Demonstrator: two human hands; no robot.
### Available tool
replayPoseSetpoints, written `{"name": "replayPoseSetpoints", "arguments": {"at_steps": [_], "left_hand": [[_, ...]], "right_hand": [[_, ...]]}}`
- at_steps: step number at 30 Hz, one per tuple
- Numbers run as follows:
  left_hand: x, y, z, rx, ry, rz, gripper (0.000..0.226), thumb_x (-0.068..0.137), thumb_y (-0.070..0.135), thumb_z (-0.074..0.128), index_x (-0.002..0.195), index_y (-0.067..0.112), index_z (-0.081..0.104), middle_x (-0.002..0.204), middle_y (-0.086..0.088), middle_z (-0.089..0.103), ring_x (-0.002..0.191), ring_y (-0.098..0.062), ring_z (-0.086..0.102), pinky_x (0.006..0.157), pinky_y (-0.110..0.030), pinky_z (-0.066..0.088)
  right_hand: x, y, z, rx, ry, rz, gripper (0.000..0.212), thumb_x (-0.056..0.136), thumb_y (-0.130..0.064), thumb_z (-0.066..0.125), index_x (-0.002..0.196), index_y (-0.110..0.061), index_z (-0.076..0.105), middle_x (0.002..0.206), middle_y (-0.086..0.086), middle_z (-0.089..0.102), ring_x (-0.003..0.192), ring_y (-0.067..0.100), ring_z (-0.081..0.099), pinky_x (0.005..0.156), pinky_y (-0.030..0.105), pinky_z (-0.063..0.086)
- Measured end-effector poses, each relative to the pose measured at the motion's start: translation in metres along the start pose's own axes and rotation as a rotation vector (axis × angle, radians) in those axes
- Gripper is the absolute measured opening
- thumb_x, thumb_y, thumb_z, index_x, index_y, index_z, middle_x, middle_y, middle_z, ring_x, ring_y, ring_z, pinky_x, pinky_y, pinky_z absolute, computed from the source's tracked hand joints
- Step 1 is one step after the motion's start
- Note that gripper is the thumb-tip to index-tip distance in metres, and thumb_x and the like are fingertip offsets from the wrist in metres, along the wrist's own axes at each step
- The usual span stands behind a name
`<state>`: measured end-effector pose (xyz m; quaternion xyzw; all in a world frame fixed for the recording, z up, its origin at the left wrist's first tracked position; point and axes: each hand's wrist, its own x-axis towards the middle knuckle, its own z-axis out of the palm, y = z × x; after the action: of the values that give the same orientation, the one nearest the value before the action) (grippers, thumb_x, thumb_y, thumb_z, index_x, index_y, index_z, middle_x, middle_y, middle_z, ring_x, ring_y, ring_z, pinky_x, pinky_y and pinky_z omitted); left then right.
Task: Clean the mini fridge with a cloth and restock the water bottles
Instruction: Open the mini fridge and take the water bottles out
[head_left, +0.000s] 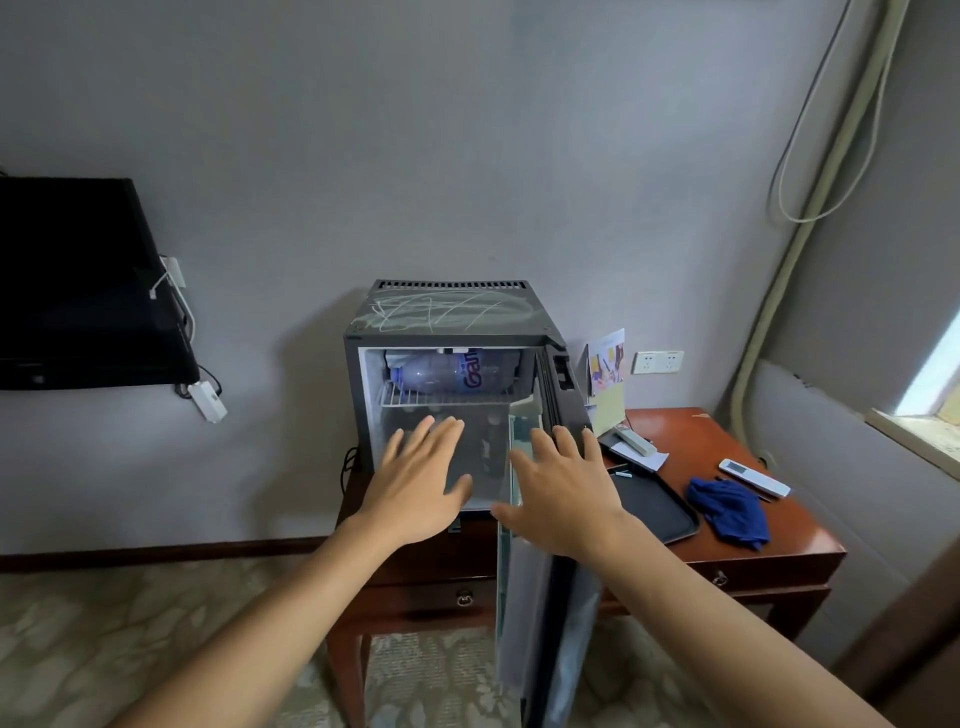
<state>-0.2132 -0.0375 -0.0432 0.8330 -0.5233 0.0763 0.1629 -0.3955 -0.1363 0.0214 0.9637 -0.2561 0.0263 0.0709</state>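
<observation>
Fridge (452, 317) door (540, 597) swung open; both hands spread before the opening.

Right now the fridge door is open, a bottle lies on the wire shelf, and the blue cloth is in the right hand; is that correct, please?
Not quite: the right hand holds nothing; its fingers are spread. The blue cloth lies on the table, right of the fridge. The head view shows this. The door is open, and a bottle does lie on the wire shelf.
</observation>
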Motion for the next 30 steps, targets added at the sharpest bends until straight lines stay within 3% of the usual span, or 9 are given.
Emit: {"name": "replayPoseSetpoints", "arguments": {"at_steps": [3,6,10,15,19,24,27,28,30], "left_hand": [[-0.002,0.004,0.005,0.014,-0.010,-0.005,0.075,0.102,0.055,0.040,0.163,0.025,0.008,0.171,0.008,0.010,0.158,-0.014,-0.001,0.128,-0.045,0.001],[-0.003,0.004,0.009,0.004,-0.038,-0.046,0.074,0.103,0.053,0.037,0.164,0.025,0.006,0.171,0.009,0.006,0.157,-0.013,-0.004,0.128,-0.044,-0.001],[-0.009,-0.009,0.022,-0.004,-0.062,-0.128,0.076,0.102,0.052,0.037,0.164,0.024,0.004,0.171,0.006,0.004,0.158,-0.013,-0.003,0.128,-0.045,0.003],[-0.019,-0.043,0.035,-0.032,-0.082,-0.180,0.079,0.100,0.048,0.048,0.163,0.020,0.008,0.171,0.002,0.011,0.158,-0.017,0.005,0.128,-0.045,0.010],[-0.004,-0.078,0.052,-0.071,-0.078,-0.224,0.079,0.099,0.044,0.054,0.162,0.019,0.013,0.170,0.000,0.017,0.157,-0.019,0.010,0.127,-0.047,0.016],[0.036,-0.118,0.092,-0.096,-0.114,-0.219,0.079,0.098,0.042,0.054,0.161,0.013,0.017,0.168,-0.006,0.020,0.156,-0.023,0.014,0.126,-0.044,0.020],[0.063,-0.141,0.113,-0.205,-0.160,-0.268,0.068,0.097,0.035,0.055,0.156,0.015,0.028,0.158,-0.001,0.034,0.146,-0.020,0.033,0.117,-0.035,0.030],[0.073,-0.152,0.121,-0.249,-0.174,-0.288,0.061,0.094,0.033,0.056,0.150,0.016,0.035,0.150,-0.001,0.042,0.138,-0.021,0.042,0.111,-0.034,0.036],[0.094,-0.172,0.137,-0.305,-0.207,-0.293,0.054,0.090,0.031,0.060,0.139,0.016,0.044,0.136,-0.004,0.052,0.126,-0.025,0.053,0.099,-0.035,0.045]], "right_hand": [[-0.005,0.000,0.002,-0.026,0.111,-0.034,0.062,0.094,-0.060,0.044,0.137,-0.017,0.052,0.151,0.014,0.041,0.143,0.040,0.030,0.122,0.058,0.015],[-0.005,-0.015,0.005,0.104,0.311,-0.100,0.054,0.086,-0.051,0.052,0.124,-0.015,0.063,0.137,0.016,0.057,0.132,0.042,0.048,0.114,0.059,0.034],[0.000,-0.041,0.024,0.305,0.409,-0.139,0.042,0.085,-0.035,0.059,0.121,-0.012,0.061,0.119,0.010,0.061,0.113,0.034,0.056,0.102,0.047,0.047],[0.022,-0.057,0.068,0.469,0.110,-0.028,0.057,0.086,-0.030,0.054,0.141,-0.016,0.048,0.137,0.006,0.053,0.129,0.029,0.046,0.111,0.041,0.039],[0.043,-0.052,0.079,0.453,0.056,0.321,0.035,0.086,-0.031,0.054,0.117,-0.017,0.058,0.121,0.003,0.064,0.117,0.026,0.056,0.117,0.047,0.031],[0.070,-0.050,0.073,0.274,-0.039,0.446,0.033,0.088,-0.043,0.047,0.103,-0.019,0.063,0.108,0.001,0.069,0.113,0.024,0.061,0.124,0.054,0.009],[0.104,-0.073,0.081,0.374,-0.061,0.423,0.038,0.087,-0.045,0.047,0.112,-0.021,0.065,0.113,0.000,0.068,0.110,0.023,0.061,0.116,0.044,0.031],[0.126,-0.079,0.088,0.510,-0.103,0.424,0.039,0.088,-0.045,0.049,0.116,-0.021,0.063,0.116,-0.001,0.067,0.110,0.024,0.060,0.103,0.040,0.042],[0.175,-0.087,0.107,0.736,-0.194,0.458,0.039,0.087,-0.042,0.055,0.120,-0.020,0.060,0.117,0.000,0.066,0.107,0.026,0.061,0.083,0.035,0.048]]}}
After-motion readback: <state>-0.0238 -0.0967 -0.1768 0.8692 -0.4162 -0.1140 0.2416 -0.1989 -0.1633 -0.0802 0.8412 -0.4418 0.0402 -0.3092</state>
